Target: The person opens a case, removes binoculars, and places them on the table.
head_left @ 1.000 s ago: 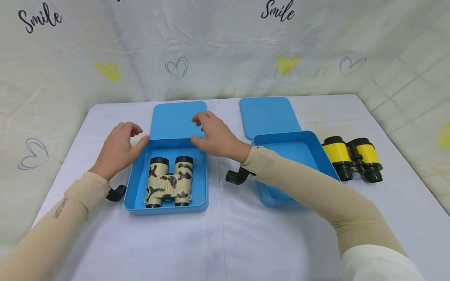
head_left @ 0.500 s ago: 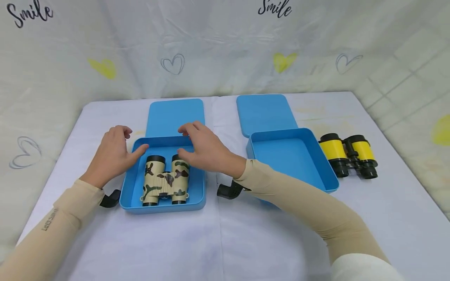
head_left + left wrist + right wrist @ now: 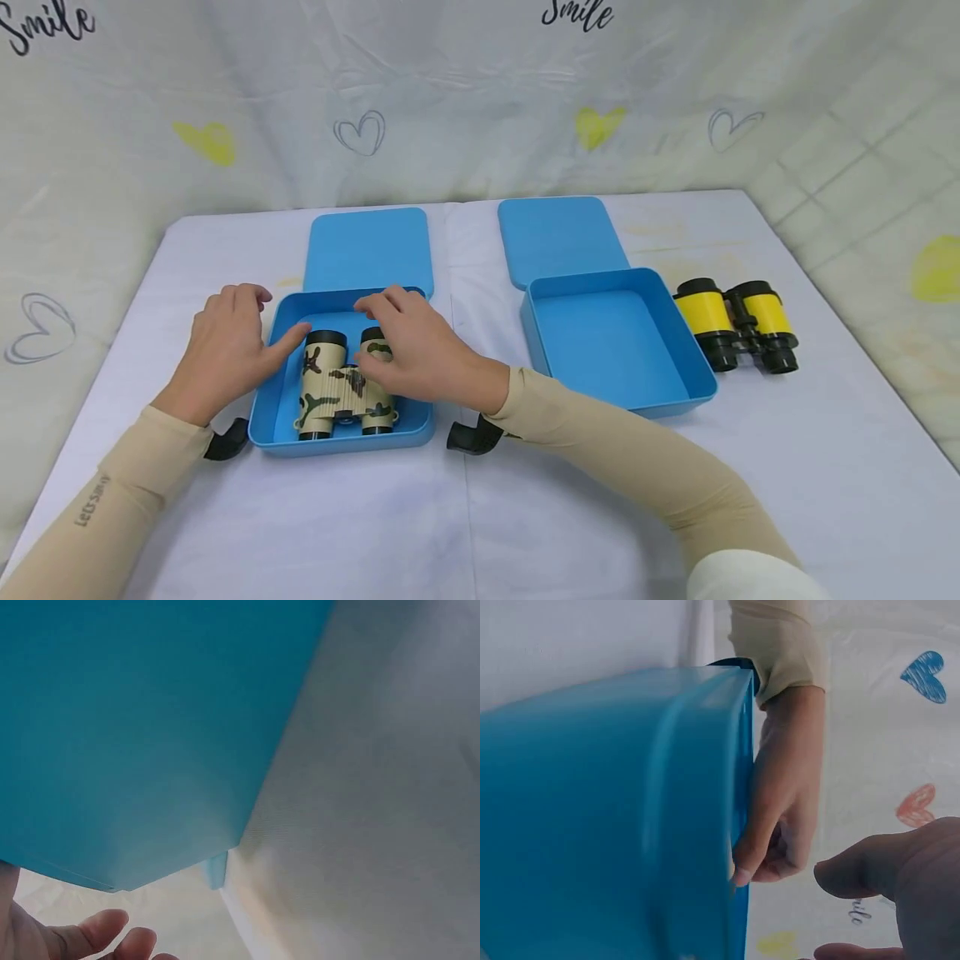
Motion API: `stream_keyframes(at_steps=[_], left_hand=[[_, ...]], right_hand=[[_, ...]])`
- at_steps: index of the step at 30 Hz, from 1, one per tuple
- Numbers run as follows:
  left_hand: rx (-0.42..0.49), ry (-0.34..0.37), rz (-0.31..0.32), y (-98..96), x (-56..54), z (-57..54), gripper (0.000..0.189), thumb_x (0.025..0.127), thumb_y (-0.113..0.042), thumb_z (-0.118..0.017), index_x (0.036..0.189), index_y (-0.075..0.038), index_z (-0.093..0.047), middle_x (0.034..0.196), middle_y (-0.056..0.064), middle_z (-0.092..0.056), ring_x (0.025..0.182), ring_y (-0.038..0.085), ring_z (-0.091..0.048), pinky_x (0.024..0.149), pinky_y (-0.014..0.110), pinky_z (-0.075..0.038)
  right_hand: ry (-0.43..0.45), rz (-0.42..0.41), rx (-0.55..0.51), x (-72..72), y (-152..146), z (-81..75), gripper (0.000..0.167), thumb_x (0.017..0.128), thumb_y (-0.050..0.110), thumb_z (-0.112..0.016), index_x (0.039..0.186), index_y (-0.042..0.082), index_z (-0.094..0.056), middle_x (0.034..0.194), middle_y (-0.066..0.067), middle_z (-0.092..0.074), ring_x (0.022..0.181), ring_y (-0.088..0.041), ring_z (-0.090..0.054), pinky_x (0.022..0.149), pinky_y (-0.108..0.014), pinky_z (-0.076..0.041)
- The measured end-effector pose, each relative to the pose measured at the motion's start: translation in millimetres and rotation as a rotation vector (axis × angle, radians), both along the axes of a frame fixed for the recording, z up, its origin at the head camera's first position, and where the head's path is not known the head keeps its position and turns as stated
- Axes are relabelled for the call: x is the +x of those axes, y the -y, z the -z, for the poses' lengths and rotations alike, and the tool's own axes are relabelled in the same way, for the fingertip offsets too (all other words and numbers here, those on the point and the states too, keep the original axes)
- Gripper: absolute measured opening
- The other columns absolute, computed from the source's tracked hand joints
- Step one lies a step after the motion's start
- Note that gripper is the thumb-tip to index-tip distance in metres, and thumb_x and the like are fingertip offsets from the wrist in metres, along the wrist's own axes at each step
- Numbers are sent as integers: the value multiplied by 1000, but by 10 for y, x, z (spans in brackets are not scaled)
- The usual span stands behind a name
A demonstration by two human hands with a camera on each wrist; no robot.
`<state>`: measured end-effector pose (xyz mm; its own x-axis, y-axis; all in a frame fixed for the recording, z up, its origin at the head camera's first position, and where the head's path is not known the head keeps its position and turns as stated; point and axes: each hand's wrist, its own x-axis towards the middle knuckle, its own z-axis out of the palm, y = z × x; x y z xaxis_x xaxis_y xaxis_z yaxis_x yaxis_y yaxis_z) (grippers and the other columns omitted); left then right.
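Camouflage-patterned binoculars [image 3: 321,379] lie in the left blue box [image 3: 337,448], whose hinged lid [image 3: 367,248] lies back flat. My right hand [image 3: 423,350] is over the right barrel, partly hiding it. In the right wrist view, the thumb and fingers of this right hand [image 3: 919,877] stand apart with nothing between them. At the box's left side is my left hand [image 3: 228,354], its thumb over the rim and its fingers outside. The left wrist view shows the box's blue wall [image 3: 135,750] close up and a few fingertips of the left hand [image 3: 82,937].
A second blue box [image 3: 615,333] stands to the right with its lid [image 3: 561,237] folded back and nothing inside. Yellow and black binoculars [image 3: 701,312] lie on the white cloth [image 3: 570,517] beside it. A printed curtain [image 3: 465,92] hangs behind the table.
My right hand has come down and toward me, from above the lid to the right barrel of the camouflage binoculars. The left hand has shifted slightly nearer. The head view has drifted a little.
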<state>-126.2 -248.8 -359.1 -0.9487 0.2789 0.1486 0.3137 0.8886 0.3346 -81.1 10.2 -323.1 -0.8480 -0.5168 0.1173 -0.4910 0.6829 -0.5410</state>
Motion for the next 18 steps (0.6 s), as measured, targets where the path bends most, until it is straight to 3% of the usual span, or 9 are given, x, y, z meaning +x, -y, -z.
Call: stream_keyframes(at_steps=[7, 13, 18], left_hand=[[-25, -27, 0, 11, -2, 48, 41, 95, -22, -58, 112, 14, -52, 98, 31, -54, 89, 45, -48, 74, 57, -41], [-65, -8, -25, 20, 13, 80, 33, 95, -25, -54, 104, 7, -52, 91, 25, -51, 91, 44, -46, 79, 61, -32], [-91, -9, -8, -2, 16, 79, 25, 95, -22, -49, 95, 3, -50, 86, 21, -48, 87, 42, -45, 80, 61, -31]], right_hand=[[-79, -21, 77, 68, 84, 84, 56, 99, 34, -67, 144, 4, -53, 134, -12, -59, 117, -27, -55, 96, -36, -50], [-183, -51, 217, 87, 142, 141, 62, 98, 49, -67, 144, 8, -56, 136, -9, -59, 114, -24, -57, 97, -34, -50], [-238, -81, 279, 73, 169, 185, 68, 93, 59, -69, 141, 11, -59, 133, -7, -61, 110, -21, -58, 92, -31, -49]])
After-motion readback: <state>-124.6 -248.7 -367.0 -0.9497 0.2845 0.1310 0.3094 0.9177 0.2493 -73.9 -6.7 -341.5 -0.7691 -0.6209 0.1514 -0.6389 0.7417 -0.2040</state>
